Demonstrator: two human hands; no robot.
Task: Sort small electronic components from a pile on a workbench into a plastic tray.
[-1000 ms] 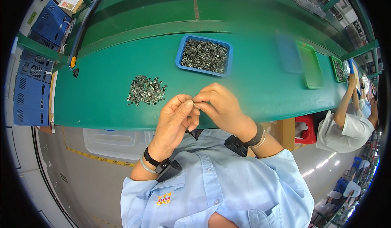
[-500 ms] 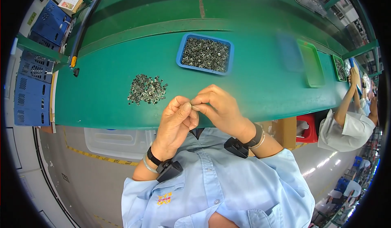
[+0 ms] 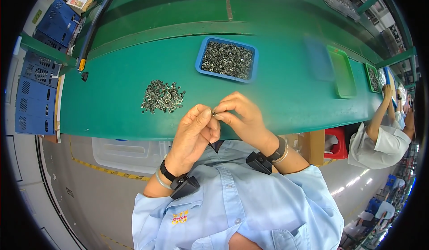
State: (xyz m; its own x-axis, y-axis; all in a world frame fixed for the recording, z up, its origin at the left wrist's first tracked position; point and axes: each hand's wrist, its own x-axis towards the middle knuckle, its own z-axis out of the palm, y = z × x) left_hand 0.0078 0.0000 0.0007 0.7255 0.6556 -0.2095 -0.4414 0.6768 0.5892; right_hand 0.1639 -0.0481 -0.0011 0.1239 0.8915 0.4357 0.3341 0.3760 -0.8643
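Observation:
Close together over the near edge of the green table (image 3: 111, 96), my left hand (image 3: 195, 127) and my right hand (image 3: 241, 116) meet at their fingertips. Both pinch one tiny dark metal piece (image 3: 214, 113), mostly covered by the fingers, so its exact shape is hard to make out. Beyond my left hand lies a loose pile of small dark metal parts (image 3: 161, 96). Farther off, past my right hand, a blue tray (image 3: 198, 61) is filled with many similar small parts (image 3: 227, 59).
A green tray (image 3: 352, 87) and a smaller green tray of parts (image 3: 372, 78) lie toward the right. Blue crates (image 3: 33, 98) stack at the left. Below the table are a clear plastic bin (image 3: 129, 154) and a cardboard box (image 3: 316, 147). Another person (image 3: 377, 142) sits at the right.
My hands stay pinched together in nearly the same place. The fingertips have shifted slightly, and a little more of the dark metal piece shows between them.

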